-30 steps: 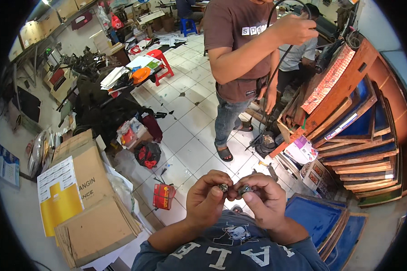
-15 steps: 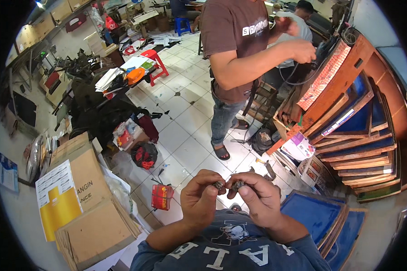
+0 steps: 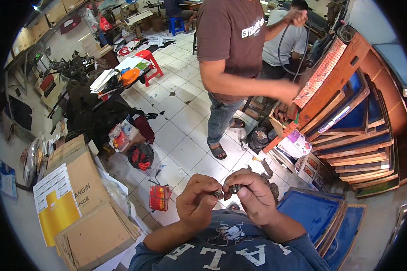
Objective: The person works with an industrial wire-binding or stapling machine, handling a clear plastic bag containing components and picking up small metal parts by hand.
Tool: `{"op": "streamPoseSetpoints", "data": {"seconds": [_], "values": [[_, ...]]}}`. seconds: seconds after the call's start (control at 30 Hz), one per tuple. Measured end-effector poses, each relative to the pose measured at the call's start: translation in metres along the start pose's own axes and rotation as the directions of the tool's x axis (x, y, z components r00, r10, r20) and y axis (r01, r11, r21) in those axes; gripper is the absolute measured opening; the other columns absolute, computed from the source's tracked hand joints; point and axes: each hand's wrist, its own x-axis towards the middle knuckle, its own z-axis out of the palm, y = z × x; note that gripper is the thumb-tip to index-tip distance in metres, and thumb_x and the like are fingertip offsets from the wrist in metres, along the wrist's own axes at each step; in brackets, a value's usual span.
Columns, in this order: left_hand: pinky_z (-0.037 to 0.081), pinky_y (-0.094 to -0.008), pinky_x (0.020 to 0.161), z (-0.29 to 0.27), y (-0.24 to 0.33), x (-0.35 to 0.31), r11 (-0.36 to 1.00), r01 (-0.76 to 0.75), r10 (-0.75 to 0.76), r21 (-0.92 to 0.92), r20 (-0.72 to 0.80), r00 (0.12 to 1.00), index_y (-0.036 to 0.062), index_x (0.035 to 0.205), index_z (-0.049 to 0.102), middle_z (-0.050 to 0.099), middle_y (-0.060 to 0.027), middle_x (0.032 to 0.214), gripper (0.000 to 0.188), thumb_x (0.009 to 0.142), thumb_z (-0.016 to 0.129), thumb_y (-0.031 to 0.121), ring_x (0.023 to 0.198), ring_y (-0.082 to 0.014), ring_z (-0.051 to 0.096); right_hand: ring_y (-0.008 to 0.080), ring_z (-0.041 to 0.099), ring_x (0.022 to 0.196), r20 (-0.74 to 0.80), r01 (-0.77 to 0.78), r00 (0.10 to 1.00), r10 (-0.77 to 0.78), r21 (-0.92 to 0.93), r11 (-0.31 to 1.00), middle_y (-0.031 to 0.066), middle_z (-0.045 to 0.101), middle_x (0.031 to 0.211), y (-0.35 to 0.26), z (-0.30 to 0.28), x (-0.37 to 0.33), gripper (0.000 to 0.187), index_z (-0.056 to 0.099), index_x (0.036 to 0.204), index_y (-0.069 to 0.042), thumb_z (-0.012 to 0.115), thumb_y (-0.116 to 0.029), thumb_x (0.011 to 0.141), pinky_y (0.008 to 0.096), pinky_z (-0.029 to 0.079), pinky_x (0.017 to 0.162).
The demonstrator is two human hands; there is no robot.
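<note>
In front of my chest I hold two small dark metal pieces close together. My left hand [image 3: 197, 201] pinches one small metal piece [image 3: 217, 194] between thumb and fingers. Another small metal piece [image 3: 233, 189], round and shinier at its end, is pinched by my right hand [image 3: 254, 198]. The fingertips of both hands nearly meet, and the fingers cover much of each piece. I cannot tell exactly what kind of parts they are.
A person in a brown shirt [image 3: 233, 40] stands ahead, one raised hand on a looped dark cable [image 3: 280, 49]. Blue-meshed wooden frames [image 3: 309, 212] lean at the right. Cardboard boxes [image 3: 95, 226] stand left. A red box [image 3: 159, 198] and tools lie on the tiled floor [image 3: 181, 149].
My hands have moved slightly down and left, and the right piece has tilted to show its round end. The other person's near arm has swung down; the far hand lifts the cable.
</note>
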Motion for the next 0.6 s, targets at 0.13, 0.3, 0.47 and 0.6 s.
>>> {"op": "streamPoseSetpoints", "data": {"seconds": [0.13, 0.3, 0.47, 0.6], "values": [[0.047, -0.0268, 0.065, -0.001, 0.003, -0.001, 1.000, -0.020, 0.019, 0.023, 0.011, 1.000, -0.0008, 0.099, 0.058, 0.053, -0.0136, 0.093, 0.027, 0.089, 0.064, 0.023, 0.082, -0.0170, 0.054, 0.0171, 0.052, 0.092, 0.051, 0.045, 0.998, -0.039, -0.104, 0.994, 0.0118, 0.051, 0.105, 0.000, -0.001, 0.000, 0.024, 0.052, 0.116, -0.001, 0.041, -0.013, 0.099, 0.0282, 0.044, 0.079], [0.048, -0.0272, 0.065, -0.005, 0.003, -0.003, 0.997, -0.056, 0.054, 0.056, 0.038, 0.998, -0.0008, 0.100, 0.058, 0.053, -0.0141, 0.094, 0.028, 0.089, 0.064, 0.024, 0.083, -0.0175, 0.055, 0.0195, 0.054, 0.089, 0.024, 0.045, 0.999, -0.042, -0.163, 0.986, 0.0145, 0.053, 0.102, -0.006, 0.003, 0.001, 0.022, 0.054, 0.108, 0.000, 0.043, -0.015, 0.098, 0.0317, 0.046, 0.079], [0.050, -0.0288, 0.077, -0.011, 0.002, -0.004, 0.995, -0.084, 0.088, -0.045, 0.079, 0.993, -0.0044, 0.106, 0.058, 0.056, -0.0168, 0.101, 0.021, 0.090, 0.059, 0.009, 0.090, -0.0193, 0.060, 0.0178, 0.053, 0.093, 0.064, 0.110, 0.993, -0.100, -0.175, 0.978, 0.0121, 0.052, 0.106, -0.003, 0.003, 0.002, 0.020, 0.055, 0.113, 0.000, 0.049, -0.006, 0.094, 0.0277, 0.044, 0.079], [0.050, -0.0311, 0.081, -0.014, 0.004, -0.004, 0.996, -0.083, 0.084, -0.021, 0.071, 0.994, -0.0052, 0.106, 0.058, 0.058, -0.0178, 0.103, 0.021, 0.091, 0.058, 0.010, 0.093, -0.0213, 0.060, 0.0176, 0.055, 0.091, -0.052, 0.134, 0.987, -0.150, -0.240, 0.962, 0.0124, 0.053, 0.103, -0.002, 0.015, -0.003, 0.024, 0.056, 0.111, 0.001, 0.059, 0.000, 0.088, 0.0270, 0.046, 0.078]]}}
